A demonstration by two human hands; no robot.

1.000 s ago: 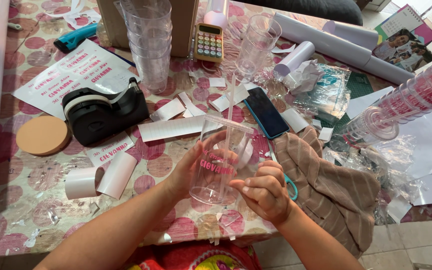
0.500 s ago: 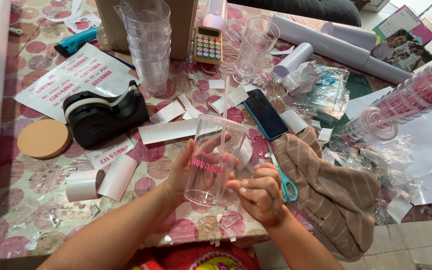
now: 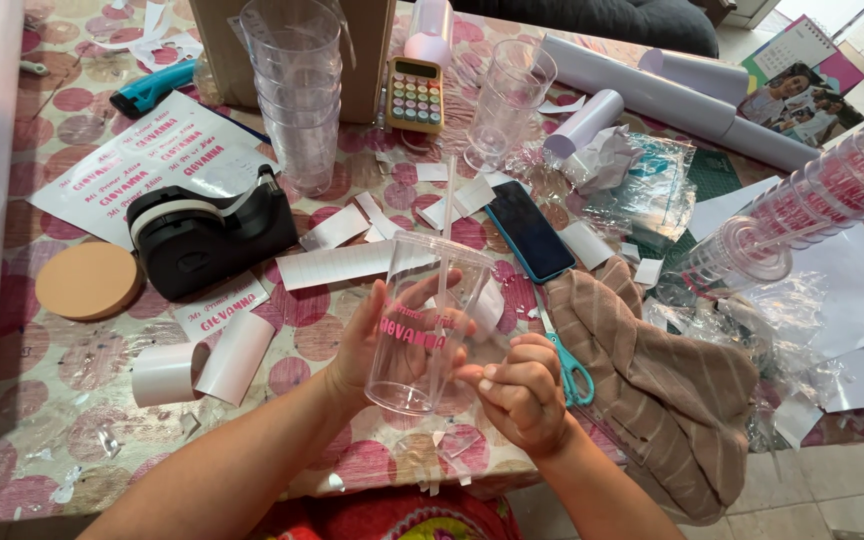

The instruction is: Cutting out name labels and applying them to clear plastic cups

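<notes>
Currently cradled in the left hand: clear plastic cup with pink lettering, raised above the bench. Long axis tilted, rim up and away, base toward the body. Right hand pinched at the cup's lower side; anything between its fingertips too small to make out.

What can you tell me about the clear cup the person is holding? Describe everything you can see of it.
The clear cup is a tall tumbler of see-through plastic, tapering to a narrower base. Pink lettering runs across its side. It is empty and tilted, with its open rim pointing away from the person, held above the spotted tablecloth. The left hand wraps around it from behind, seen through the wall. The fingers of the right hand press on its lower side, near the lettering.
</notes>
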